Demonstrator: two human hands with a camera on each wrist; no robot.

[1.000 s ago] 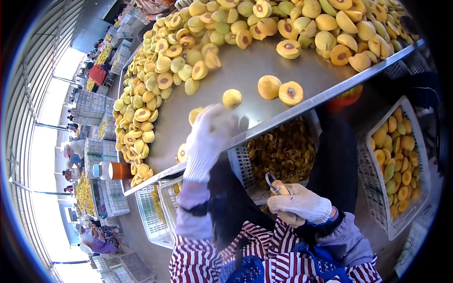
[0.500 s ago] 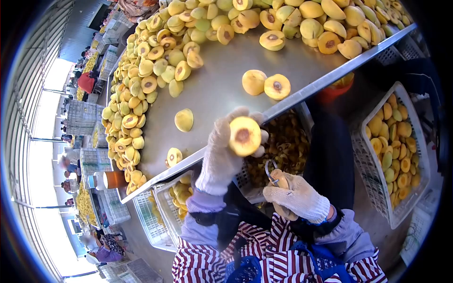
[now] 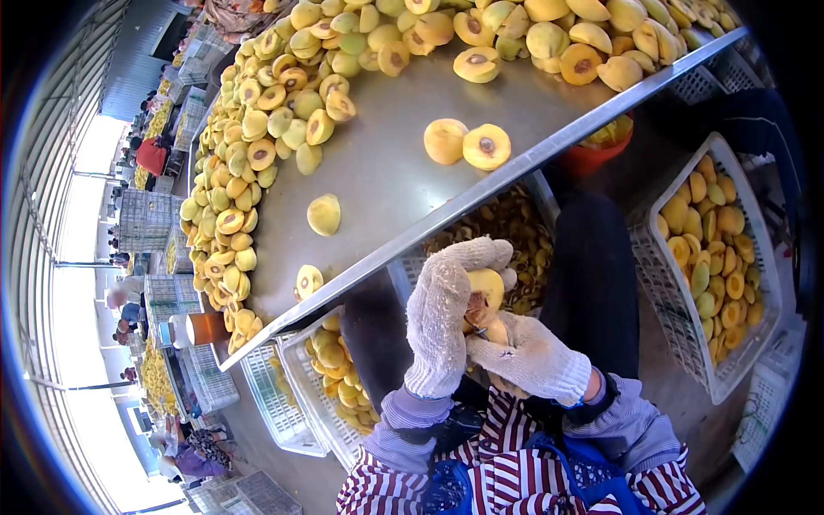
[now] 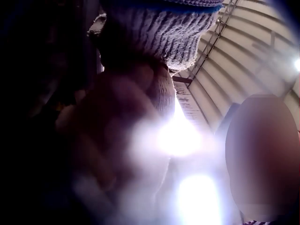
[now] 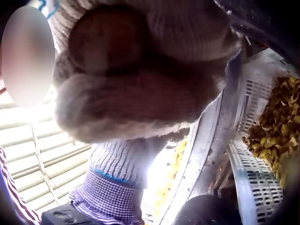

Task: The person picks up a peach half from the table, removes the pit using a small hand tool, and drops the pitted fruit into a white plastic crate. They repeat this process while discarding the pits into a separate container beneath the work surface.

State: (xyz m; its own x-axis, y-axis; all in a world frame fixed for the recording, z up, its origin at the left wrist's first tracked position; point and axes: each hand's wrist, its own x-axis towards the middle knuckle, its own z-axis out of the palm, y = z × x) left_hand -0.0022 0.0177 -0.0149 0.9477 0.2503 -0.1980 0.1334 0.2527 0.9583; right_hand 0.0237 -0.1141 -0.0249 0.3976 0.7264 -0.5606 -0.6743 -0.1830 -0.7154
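In the head view my left hand [image 3: 439, 313], in a white knitted glove, holds a yellow peach half [image 3: 487, 287] with its cut face and brown pit turned toward my right hand. My right hand [image 3: 541, 359], also gloved, grips a pitting knife [image 3: 496, 330] by its wooden handle. The knife's metal loop meets the fruit at the pit and is mostly hidden there. Seen from the right wrist, the round handle end [image 5: 108, 42] sits inside the curled glove. The left wrist view is dark and blurred, showing mainly the glove cuff [image 4: 159, 37].
Several peach halves [image 3: 324, 215] lie on the steel table [image 3: 378, 146], with a large heap along its far side. Below its edge stands a crate of brown and yellow scraps [image 3: 524, 219]. White crates of peach halves stand left [image 3: 296, 378] and right [image 3: 687, 343], near a red bucket [image 3: 596, 159].
My left hand reached over the table, picked up a peach half and brought it down to my right hand. The pitting knife's loop now meets the fruit; my right hand stayed nearly in place.
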